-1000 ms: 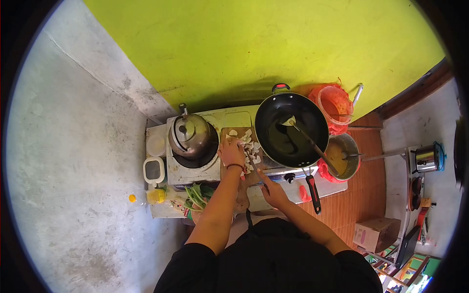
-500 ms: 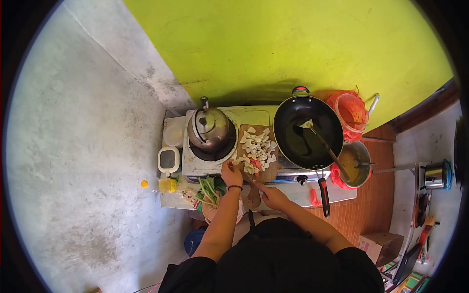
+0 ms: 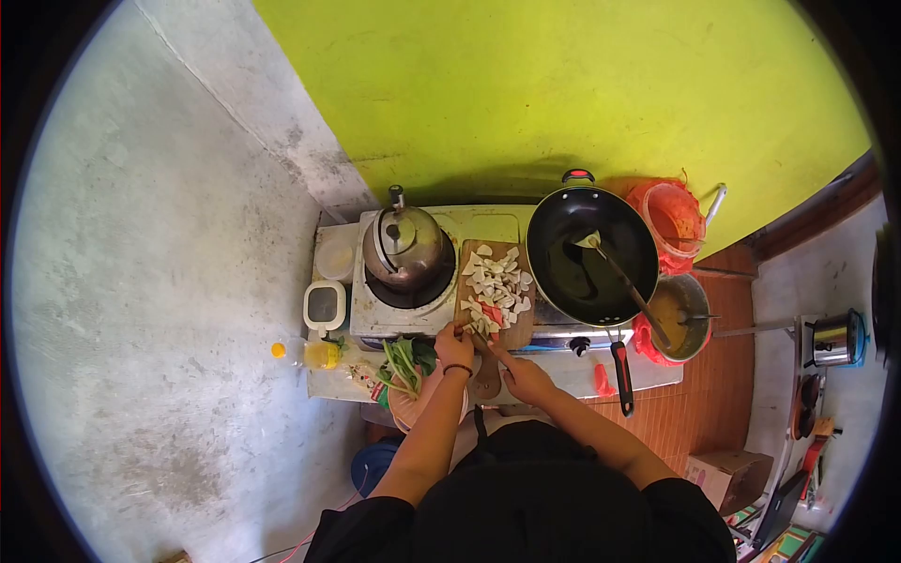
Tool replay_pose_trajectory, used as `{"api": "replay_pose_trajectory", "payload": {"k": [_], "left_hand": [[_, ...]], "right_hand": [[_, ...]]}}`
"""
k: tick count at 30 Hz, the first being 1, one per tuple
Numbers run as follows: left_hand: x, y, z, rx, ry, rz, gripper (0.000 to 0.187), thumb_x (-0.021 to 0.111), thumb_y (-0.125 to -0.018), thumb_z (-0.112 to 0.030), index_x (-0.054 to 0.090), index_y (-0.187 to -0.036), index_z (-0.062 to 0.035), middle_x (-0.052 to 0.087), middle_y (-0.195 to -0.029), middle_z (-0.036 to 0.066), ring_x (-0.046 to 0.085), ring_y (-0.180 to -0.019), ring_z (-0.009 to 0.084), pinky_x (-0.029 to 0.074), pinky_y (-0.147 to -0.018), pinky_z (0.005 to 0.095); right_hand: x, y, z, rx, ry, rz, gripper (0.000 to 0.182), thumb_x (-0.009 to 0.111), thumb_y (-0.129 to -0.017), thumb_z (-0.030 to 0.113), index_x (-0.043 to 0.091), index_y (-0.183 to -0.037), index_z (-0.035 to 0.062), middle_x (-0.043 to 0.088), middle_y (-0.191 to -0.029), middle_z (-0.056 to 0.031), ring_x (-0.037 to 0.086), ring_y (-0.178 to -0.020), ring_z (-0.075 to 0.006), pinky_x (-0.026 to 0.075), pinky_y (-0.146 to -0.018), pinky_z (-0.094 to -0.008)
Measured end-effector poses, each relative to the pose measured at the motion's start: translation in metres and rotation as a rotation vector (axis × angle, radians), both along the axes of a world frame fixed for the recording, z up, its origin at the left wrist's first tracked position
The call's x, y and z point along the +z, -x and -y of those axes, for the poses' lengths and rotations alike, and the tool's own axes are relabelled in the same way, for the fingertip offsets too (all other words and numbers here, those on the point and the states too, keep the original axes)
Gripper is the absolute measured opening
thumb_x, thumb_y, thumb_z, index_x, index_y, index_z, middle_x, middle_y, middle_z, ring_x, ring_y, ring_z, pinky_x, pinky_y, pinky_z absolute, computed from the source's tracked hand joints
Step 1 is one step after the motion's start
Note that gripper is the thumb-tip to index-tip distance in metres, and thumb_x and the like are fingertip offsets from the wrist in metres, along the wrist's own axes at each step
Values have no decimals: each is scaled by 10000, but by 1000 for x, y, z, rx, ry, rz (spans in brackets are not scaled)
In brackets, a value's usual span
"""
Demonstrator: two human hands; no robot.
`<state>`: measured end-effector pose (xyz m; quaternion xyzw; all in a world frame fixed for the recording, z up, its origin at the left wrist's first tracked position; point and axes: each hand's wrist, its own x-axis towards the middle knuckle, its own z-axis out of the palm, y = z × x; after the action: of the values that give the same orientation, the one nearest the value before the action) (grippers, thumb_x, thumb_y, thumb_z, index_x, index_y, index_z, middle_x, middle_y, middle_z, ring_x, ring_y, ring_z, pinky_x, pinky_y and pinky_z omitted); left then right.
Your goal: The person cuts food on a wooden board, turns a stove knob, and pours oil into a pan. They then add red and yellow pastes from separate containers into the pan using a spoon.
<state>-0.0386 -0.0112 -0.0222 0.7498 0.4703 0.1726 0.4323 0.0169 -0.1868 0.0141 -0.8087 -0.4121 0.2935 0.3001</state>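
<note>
A wooden cutting board point(image 3: 518, 339) carries a heap of pale, thin-cut slices point(image 3: 497, 281) and a small red piece point(image 3: 492, 312). My left hand point(image 3: 454, 345) is at the board's near left edge, fingers closed together; what they hold is hidden. In my right hand point(image 3: 527, 381) is a knife point(image 3: 481, 344), its blade pointing left and away, close to my left fingers. Below my left wrist, leafy greens point(image 3: 404, 364) lie on a round, light-coloured container point(image 3: 405, 410).
A metal kettle point(image 3: 410, 249) sits on the stove point(image 3: 375, 322) at left. To the right, a black wok point(image 3: 587, 291) holds a spatula point(image 3: 624, 274), beside a pot of yellowish liquid point(image 3: 678, 314) and a red-wrapped bucket point(image 3: 671, 208). An oil bottle point(image 3: 322, 355) lies at left.
My left hand has shifted slightly right and toward me, closer to the knife blade. My right hand still grips the knife in nearly the same place.
</note>
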Motion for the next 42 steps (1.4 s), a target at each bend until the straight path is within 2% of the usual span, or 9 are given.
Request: {"api": "replay_pose_trajectory", "payload": {"k": [4, 11, 14, 17, 25, 29, 38, 40, 42], "left_hand": [[-6, 4, 1, -39, -139, -60, 222, 708, -767, -37, 712, -987, -19, 686, -890, 164, 685, -808, 301, 543, -757, 373], [-9, 6, 1, -37, -81, -54, 207, 725, -757, -47, 722, -962, -21, 684, -899, 170, 689, -807, 300, 546, -754, 374], [-9, 5, 1, -25, -55, -62, 199, 729, -752, -41, 725, -950, -20, 684, -901, 172, 696, -795, 292, 551, -738, 369], [-9, 5, 2, -13, -53, -54, 195, 729, -751, -34, 725, -946, -20, 683, -909, 176, 702, -785, 287, 556, -724, 363], [-10, 5, 2, -4, -3, -58, 183, 719, -762, -29, 714, -944, -17, 670, -946, 182, 702, -794, 292, 560, -722, 355], [-5, 6, 2, -27, -60, -76, 191, 703, -767, -10, 704, -958, -18, 650, -966, 180, 690, -815, 293, 554, -741, 362], [-5, -2, -2, -87, -148, 55, 249, 635, -777, 37, 691, -1005, -45, 630, -964, 159, 663, -815, 294, 540, -758, 370], [-4, -6, -1, -97, -212, 87, 252, 621, -786, 25, 689, -1017, -50, 626, -971, 150, 655, -828, 285, 534, -761, 372], [8, -8, 3, -98, -168, 83, 241, 615, -802, -2, 687, -1026, -55, 620, -979, 147, 642, -833, 291, 525, -764, 378]], "right_hand": [[6, 1, 0, 25, 88, -6, 703, 540, -883, 126, 269, -1516, 267, 647, -837, -239, 648, -790, -406, 512, -715, -503], [5, 4, -1, 33, 86, 14, 665, 513, -912, 143, 276, -1515, 292, 642, -865, -232, 649, -795, -400, 520, -697, -504], [0, 6, -3, 37, 137, 118, 686, 518, -888, 103, 285, -1513, 261, 633, -801, -217, 643, -735, -388, 516, -672, -490], [2, 7, -4, 31, 170, 148, 668, 514, -900, 121, 293, -1510, 282, 637, -811, -206, 647, -731, -384, 519, -658, -496], [-3, 5, -13, 36, 200, 127, 649, 505, -912, 139, 295, -1506, 293, 642, -821, -208, 659, -739, -385, 529, -660, -495], [3, 6, -10, 29, 192, 196, 645, 506, -908, 138, 301, -1502, 284, 648, -833, -210, 658, -748, -389, 529, -668, -497], [6, 4, 0, -89, -21, 49, 592, 509, -905, 135, 349, -1469, 215, 644, -877, -249, 643, -798, -425, 510, -719, -524], [-2, 2, 3, -104, -89, 58, 653, 545, -885, 100, 319, -1487, 211, 638, -856, -258, 636, -793, -430, 504, -705, -515], [-5, 1, 5, -123, -125, 62, 693, 566, -875, 80, 298, -1500, 211, 630, -834, -261, 631, -785, -430, 497, -696, -507]]}}
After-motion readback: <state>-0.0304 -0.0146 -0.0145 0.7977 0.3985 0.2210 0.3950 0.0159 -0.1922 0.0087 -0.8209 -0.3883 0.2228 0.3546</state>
